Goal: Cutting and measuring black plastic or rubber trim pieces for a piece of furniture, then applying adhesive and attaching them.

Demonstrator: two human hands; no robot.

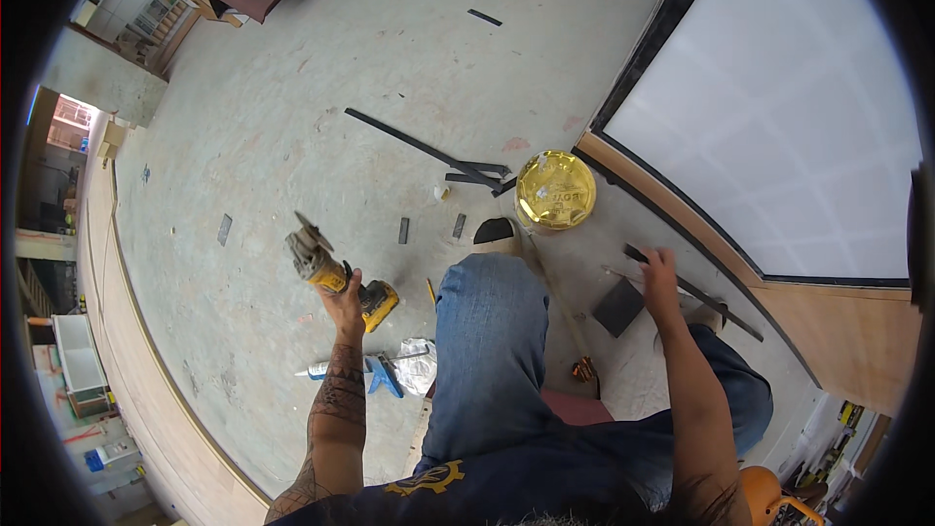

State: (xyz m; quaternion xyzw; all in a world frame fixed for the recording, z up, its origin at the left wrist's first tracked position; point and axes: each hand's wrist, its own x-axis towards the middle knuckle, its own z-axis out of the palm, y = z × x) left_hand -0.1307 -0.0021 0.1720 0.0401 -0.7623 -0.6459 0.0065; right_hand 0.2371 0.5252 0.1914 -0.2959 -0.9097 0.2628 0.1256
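Note:
My left hand (343,312) is wrapped round a yellow and black cordless angle grinder (332,276), held up over the floor on the left with its disc pointing away from me. Over on the right, my right hand (662,282) grips a thin black strip (719,308) near its far end; a short end sticks out past the fingers. Just left of that hand, a dark rectangular plate (618,307) lies on the floor. The yellow lid of a round bucket (555,190) shows ahead of my shoe.
More black strips (419,144) and short offcuts (403,230) lie on the concrete floor. A blue caulking gun (383,375) rests by a crumpled plastic bag (416,364). Beside my leg is a tape measure (583,370). A large white panel (769,107) with black edging stands at the right.

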